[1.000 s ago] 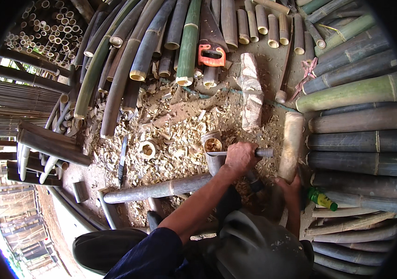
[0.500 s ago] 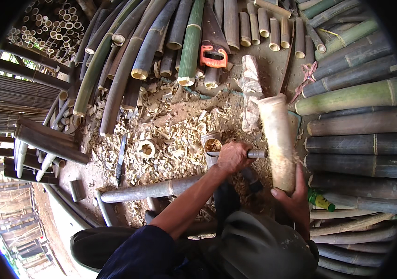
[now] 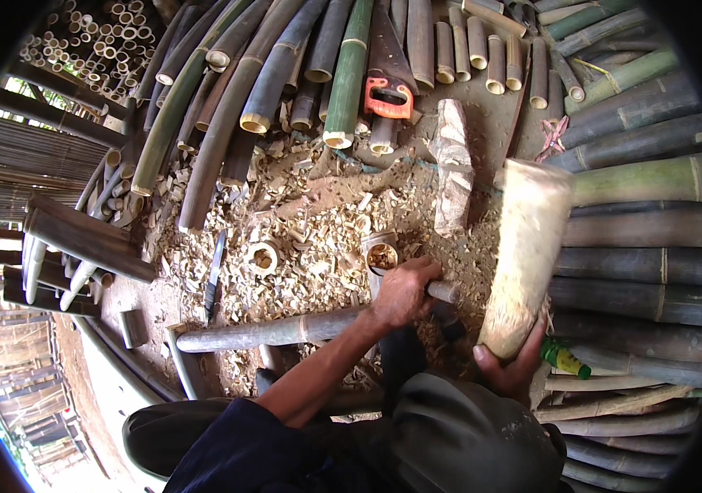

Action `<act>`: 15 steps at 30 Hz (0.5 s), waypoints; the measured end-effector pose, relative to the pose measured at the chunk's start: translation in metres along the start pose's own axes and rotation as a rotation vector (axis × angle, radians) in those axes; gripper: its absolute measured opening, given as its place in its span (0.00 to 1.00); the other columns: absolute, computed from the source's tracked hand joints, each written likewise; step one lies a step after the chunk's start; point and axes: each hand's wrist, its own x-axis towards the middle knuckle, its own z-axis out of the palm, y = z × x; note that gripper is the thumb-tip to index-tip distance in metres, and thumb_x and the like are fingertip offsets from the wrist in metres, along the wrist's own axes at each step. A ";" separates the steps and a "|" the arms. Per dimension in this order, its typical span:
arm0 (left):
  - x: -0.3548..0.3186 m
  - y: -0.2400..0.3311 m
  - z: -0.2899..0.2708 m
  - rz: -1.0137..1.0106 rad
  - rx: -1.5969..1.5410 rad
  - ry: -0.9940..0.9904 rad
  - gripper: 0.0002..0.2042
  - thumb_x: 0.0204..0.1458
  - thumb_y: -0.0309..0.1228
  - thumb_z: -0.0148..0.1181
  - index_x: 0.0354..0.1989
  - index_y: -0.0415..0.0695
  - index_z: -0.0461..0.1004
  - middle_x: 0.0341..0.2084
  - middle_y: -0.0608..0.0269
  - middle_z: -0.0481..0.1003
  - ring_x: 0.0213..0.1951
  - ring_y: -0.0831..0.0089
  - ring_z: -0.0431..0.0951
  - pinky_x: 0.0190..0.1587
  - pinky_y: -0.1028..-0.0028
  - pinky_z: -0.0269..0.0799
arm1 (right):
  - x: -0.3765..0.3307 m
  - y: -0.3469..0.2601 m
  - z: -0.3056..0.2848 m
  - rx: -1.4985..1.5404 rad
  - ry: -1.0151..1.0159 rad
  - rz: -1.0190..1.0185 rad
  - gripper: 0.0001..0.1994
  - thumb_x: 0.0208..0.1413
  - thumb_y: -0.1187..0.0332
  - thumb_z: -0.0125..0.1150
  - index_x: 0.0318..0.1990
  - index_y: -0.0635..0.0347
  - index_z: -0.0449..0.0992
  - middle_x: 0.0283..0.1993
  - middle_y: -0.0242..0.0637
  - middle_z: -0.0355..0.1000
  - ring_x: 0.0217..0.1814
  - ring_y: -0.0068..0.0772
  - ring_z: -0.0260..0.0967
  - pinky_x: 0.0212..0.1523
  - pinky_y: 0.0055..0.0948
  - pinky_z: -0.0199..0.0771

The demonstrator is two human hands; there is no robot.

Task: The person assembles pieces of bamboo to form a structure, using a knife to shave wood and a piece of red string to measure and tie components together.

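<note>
1. Head view: your left hand (image 3: 400, 292) is clamped on the blade handle (image 3: 443, 291) at the upright bamboo piece (image 3: 381, 256).
2. Your right hand (image 3: 509, 368) grips the raised wooden mallet (image 3: 524, 255); a crooked strike could hit your fingers.

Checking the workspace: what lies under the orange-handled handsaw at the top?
The orange-handled handsaw rests across long bamboo poles; a short pale cut bamboo piece pokes out below its handle. The ground beneath is covered.

Soft daylight, brightest far lower left of the left hand (image 3: 404, 292). Wooden club (image 3: 524, 255) motion-blurred. Heavy fisheye bending, black vignette at rim.
</note>
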 end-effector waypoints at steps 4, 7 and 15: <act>0.000 0.004 0.000 -0.038 0.030 -0.054 0.22 0.36 0.27 0.69 0.44 0.44 0.76 0.36 0.53 0.78 0.41 0.51 0.81 0.41 0.56 0.78 | 0.013 0.005 0.008 -0.402 -0.325 -0.005 0.51 0.49 0.63 0.71 0.76 0.70 0.45 0.64 0.63 0.66 0.66 0.54 0.68 0.66 0.44 0.67; 0.006 0.005 0.006 -0.062 0.086 -0.120 0.20 0.36 0.29 0.69 0.42 0.44 0.76 0.35 0.54 0.79 0.41 0.53 0.82 0.42 0.57 0.78 | 0.017 0.001 -0.001 -0.342 -0.294 0.104 0.52 0.49 0.63 0.71 0.76 0.70 0.44 0.64 0.63 0.67 0.66 0.53 0.68 0.66 0.44 0.67; 0.008 0.004 0.014 -0.032 0.066 -0.021 0.17 0.38 0.31 0.71 0.38 0.46 0.75 0.32 0.56 0.78 0.37 0.52 0.82 0.39 0.56 0.78 | -0.008 0.024 -0.026 -0.065 -0.031 0.309 0.52 0.53 0.71 0.68 0.78 0.70 0.37 0.74 0.59 0.53 0.74 0.46 0.56 0.73 0.40 0.57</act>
